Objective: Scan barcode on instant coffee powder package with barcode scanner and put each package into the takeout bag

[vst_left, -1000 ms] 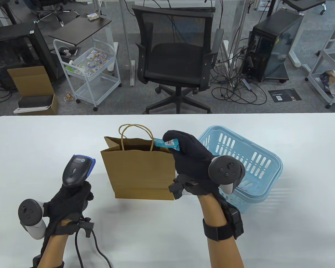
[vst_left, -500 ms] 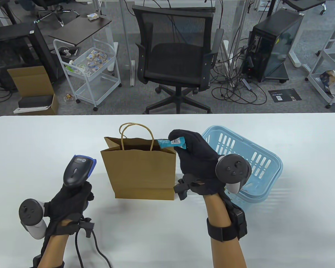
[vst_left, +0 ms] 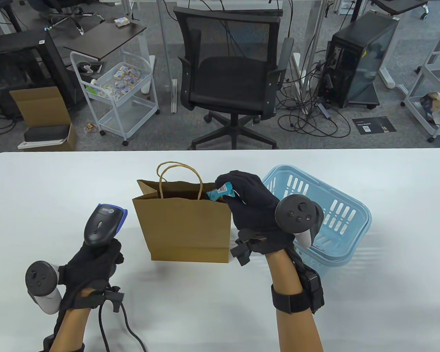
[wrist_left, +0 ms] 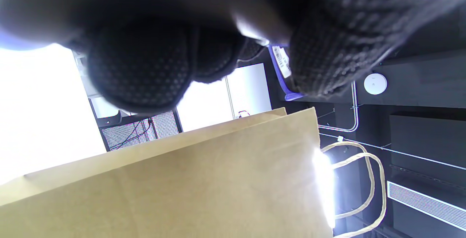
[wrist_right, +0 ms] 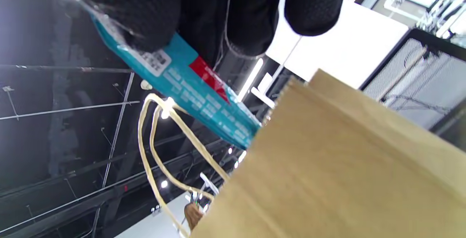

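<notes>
The desk is white and carries every task item. At its centre the brown paper takeout bag stands upright with its mouth open and its twine handles raised. At 3 o'clock from the bag, just beside it, sits the light blue basket; the right hand hides part of its near wall.

The right hand is positioned at the bag's 1 o'clock corner, above the rim. Its fingers pinch one end of the teal coffee package. The package tilts downward toward 8 o'clock, and its free end dips behind the bag's rim, as the right wrist view shows. A printed code and a red panel are visible on the package face in that view.

The left hand is at 8 o'clock from the bag, well apart from it. Its fingers are curled round the handle of the barcode scanner, whose grey head with blue trim points toward 12 o'clock. A black cable runs from the hand toward 6 o'clock, off the desk edge.
</notes>
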